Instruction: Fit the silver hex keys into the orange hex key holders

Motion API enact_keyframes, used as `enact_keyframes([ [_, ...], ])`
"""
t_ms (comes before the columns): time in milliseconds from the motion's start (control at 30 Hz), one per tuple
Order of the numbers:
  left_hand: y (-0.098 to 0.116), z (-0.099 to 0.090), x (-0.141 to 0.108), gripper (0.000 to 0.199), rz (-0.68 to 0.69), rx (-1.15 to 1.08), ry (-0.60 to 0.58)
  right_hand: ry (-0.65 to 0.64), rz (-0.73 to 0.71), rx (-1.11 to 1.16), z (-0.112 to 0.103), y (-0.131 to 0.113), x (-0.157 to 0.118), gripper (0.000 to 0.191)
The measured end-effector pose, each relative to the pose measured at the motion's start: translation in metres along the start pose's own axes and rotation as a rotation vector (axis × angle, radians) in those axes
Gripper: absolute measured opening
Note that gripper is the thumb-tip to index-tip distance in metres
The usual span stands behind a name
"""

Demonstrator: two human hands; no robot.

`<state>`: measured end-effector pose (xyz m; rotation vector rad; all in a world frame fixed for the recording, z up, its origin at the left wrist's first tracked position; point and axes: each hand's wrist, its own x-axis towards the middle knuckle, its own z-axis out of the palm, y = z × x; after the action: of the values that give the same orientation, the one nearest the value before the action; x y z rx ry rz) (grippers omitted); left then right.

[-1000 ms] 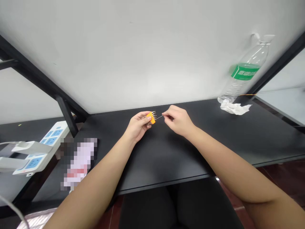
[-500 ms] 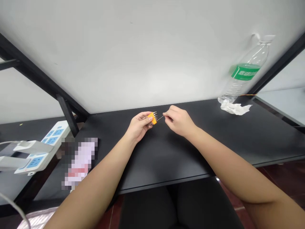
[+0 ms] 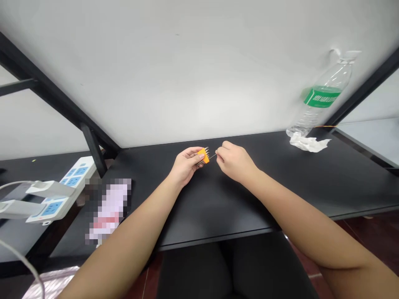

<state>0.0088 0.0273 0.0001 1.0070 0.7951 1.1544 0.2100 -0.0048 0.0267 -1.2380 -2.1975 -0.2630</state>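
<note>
my left hand (image 3: 188, 165) is gripping the orange holder (image 3: 205, 158); just rightward, my right hand (image 3: 233, 161) is pinching the thin rod (image 3: 213, 156), which is spanning the gap, slanting up rightward in view.

Tilted orange holder (image 3: 205, 156); thin rod (image 3: 213, 156)

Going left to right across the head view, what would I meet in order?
White power strip → left hand → orange block → thin metal rod → right hand → green-labelled bottle.

Hands (image 3: 185, 166) (image 3: 235, 162) closer together, less of the thin rod (image 3: 213, 156) showing beside orange holder (image 3: 203, 155)
</note>
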Motion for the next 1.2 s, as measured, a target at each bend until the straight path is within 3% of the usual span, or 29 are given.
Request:
enact_keyframes([
  [133, 0.001, 0.0, 0.0, 0.038, -0.005, -0.004, 0.009, -0.058, -0.048, 0.204, 0.006, -0.003, -0.001, 0.023],
  [300, 0.002, 0.0, 0.0, 0.039, -0.022, -0.015, 0.024, -0.031, -0.016, 0.485, 0.011, 0.003, 0.001, 0.016],
  [600, 0.0, -0.001, 0.0, 0.041, -0.017, 0.046, 0.009, -0.051, -0.02, 0.489, 0.013, 0.014, 0.002, 0.017],
  [700, -0.002, 0.0, -0.001, 0.042, -0.039, 0.127, -0.005, -0.083, 0.067, 0.449, 0.009, 0.024, 0.003, 0.017],
  [767, -0.003, 0.001, -0.003, 0.043, -0.053, 0.182, -0.037, -0.145, 0.111, 0.494, 0.007, 0.03, 0.004, 0.026],
  [900, -0.003, 0.004, -0.005, 0.04, -0.061, 0.242, -0.097, -0.368, 0.014, 0.659, 0.009, 0.037, 0.002, 0.044],
  [967, -0.003, 0.005, -0.006, 0.038, -0.064, 0.269, -0.11, -0.454, 0.023, 0.717, 0.011, 0.037, 0.001, 0.038],
  [1100, -0.002, 0.005, -0.008, 0.037, -0.068, 0.365, -0.118, -0.609, 0.174, 0.793, 0.012, 0.037, 0.001, 0.02],
  [1200, -0.002, 0.005, -0.009, 0.035, -0.043, 0.421, -0.13, -0.737, 0.267, 0.956, 0.008, 0.036, 0.002, 0.022],
])
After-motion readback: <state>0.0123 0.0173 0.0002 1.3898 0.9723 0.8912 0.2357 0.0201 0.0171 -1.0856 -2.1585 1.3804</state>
